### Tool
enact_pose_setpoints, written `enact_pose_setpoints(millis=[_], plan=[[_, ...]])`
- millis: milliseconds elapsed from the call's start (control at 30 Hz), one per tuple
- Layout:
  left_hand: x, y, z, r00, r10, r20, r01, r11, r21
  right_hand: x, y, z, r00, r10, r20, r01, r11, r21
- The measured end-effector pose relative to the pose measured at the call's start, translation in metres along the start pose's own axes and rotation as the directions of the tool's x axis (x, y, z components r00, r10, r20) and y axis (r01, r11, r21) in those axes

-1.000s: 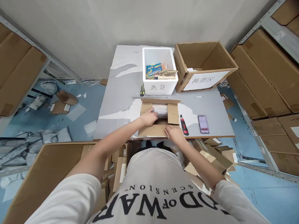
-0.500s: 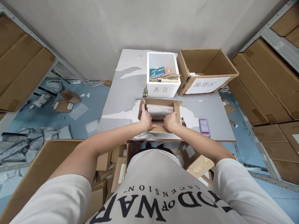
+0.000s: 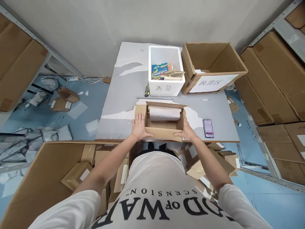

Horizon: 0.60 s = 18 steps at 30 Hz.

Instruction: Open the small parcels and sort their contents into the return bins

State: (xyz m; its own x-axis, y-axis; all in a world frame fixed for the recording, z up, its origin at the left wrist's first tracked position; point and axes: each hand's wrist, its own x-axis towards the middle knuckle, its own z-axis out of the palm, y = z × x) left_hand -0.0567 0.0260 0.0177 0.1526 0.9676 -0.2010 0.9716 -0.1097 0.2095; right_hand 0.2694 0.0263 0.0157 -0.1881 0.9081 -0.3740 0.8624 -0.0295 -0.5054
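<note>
Left hand (image 3: 139,127) and right hand (image 3: 187,129), each grip spread apart, are bracing the carton (image 3: 163,124) at near corners, likely keeping flaps (image 3: 140,109) off the pale roll (image 3: 164,113).

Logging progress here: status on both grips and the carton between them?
Left grip on left flap of open carton, right grip against its right side. Pale bundle lying inside. Opening unblocked.

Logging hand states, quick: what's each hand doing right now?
Left hand: open, spread on the left flap of the box.
Right hand: open, against the right end of the box.
</note>
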Motion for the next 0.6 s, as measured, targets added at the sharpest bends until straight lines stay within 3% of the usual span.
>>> enact_pose_setpoints(millis=[167, 233, 300, 367, 433, 500, 600], plan=[[0.003, -0.004, 0.016, 0.998, 0.002, -0.055, -0.008, 0.995, -0.101, -0.001, 0.007, 0.009, 0.998, -0.047, -0.051, 0.047, 0.999, 0.001], [0.004, -0.004, 0.013, 0.999, -0.001, -0.047, -0.003, 0.996, -0.09, -0.004, -0.003, -0.001, 0.996, -0.013, -0.084, 0.002, 0.992, -0.124], [0.005, -0.004, 0.009, 0.999, -0.005, -0.031, 0.003, 0.997, -0.073, -0.006, -0.02, -0.013, 0.978, -0.014, -0.208, -0.048, 0.955, -0.292], [0.005, -0.003, 0.005, 1.0, -0.012, -0.017, 0.011, 0.998, -0.061, -0.003, -0.045, -0.023, 0.951, -0.138, -0.276, 0.002, 0.897, -0.443], [0.004, -0.001, 0.003, 1.0, -0.017, -0.005, 0.017, 0.998, -0.055, 0.01, -0.072, -0.027, 0.935, -0.319, -0.155, 0.191, 0.822, -0.537], [0.003, 0.0, 0.001, 1.0, -0.02, 0.001, 0.02, 0.998, -0.058, 0.032, -0.094, -0.026, 0.911, -0.413, -0.003, 0.336, 0.745, -0.576], [0.003, 0.0, 0.0, 1.0, -0.019, 0.007, 0.02, 0.997, -0.073, 0.067, -0.112, -0.018, 0.906, -0.42, 0.06, 0.359, 0.683, -0.636]])
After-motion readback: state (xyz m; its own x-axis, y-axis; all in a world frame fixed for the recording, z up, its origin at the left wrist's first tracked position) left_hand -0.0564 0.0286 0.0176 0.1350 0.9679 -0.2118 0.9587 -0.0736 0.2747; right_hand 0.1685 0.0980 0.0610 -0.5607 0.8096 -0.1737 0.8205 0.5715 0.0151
